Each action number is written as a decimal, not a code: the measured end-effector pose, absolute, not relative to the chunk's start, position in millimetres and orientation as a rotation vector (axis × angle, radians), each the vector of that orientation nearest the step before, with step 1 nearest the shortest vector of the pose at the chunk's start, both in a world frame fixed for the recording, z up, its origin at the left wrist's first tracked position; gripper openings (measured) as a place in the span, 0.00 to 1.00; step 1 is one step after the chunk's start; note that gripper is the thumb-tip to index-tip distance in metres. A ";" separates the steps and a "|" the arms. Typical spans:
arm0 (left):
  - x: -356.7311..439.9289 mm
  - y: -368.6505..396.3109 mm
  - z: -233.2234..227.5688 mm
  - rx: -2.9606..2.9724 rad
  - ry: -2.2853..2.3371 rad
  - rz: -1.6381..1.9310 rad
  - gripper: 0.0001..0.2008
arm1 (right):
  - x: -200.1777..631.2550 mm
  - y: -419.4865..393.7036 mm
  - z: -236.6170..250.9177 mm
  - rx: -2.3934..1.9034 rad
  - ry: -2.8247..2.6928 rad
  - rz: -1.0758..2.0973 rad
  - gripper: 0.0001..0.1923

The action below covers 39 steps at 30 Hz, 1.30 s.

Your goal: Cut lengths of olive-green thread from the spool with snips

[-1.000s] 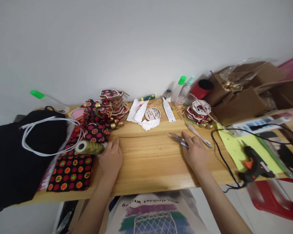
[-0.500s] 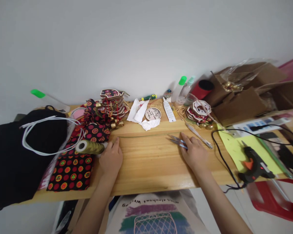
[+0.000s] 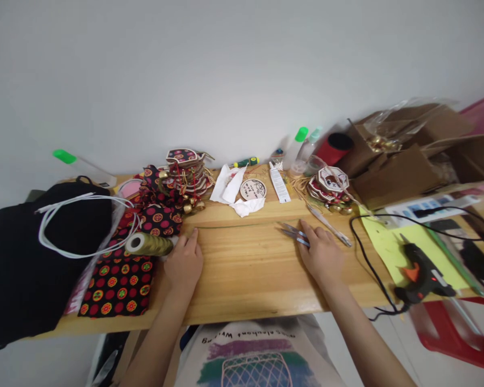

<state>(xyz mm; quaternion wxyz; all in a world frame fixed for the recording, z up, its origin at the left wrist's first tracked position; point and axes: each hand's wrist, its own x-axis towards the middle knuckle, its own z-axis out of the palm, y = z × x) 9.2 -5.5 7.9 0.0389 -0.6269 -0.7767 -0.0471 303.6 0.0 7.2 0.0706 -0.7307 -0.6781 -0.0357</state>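
two hands, left hand [image 3: 184, 262] and right hand [image 3: 322, 252], pin one thread [image 3: 246, 225].

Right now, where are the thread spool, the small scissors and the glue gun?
thread spool [image 3: 150, 244]: head view, on the olive wound side of the spool, beside the left hand [image 3: 184, 263].
small scissors [image 3: 290, 232]: head view, on the blades, at the right hand [image 3: 323, 255] fingertips.
glue gun [image 3: 421, 273]: head view, on the black body.

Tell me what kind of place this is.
Likely a home craft bench: a hot glue gun, a thread spool beside patterned fabric, and stacked bell ornaments on a wooden table.
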 end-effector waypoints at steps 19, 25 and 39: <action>14.9 -3.4 17.7 -1.895 -2.434 0.027 0.21 | 301.3 1.0 11.7 -2.262 -2.048 -0.061 0.20; 17.4 -3.5 21.0 -1.899 -2.448 0.063 0.22 | 302.1 0.6 9.6 -2.263 -2.050 -0.080 0.21; 13.4 -5.0 16.4 -1.896 -2.406 -0.074 0.21 | 304.1 -0.2 9.6 -2.226 -2.018 -0.061 0.20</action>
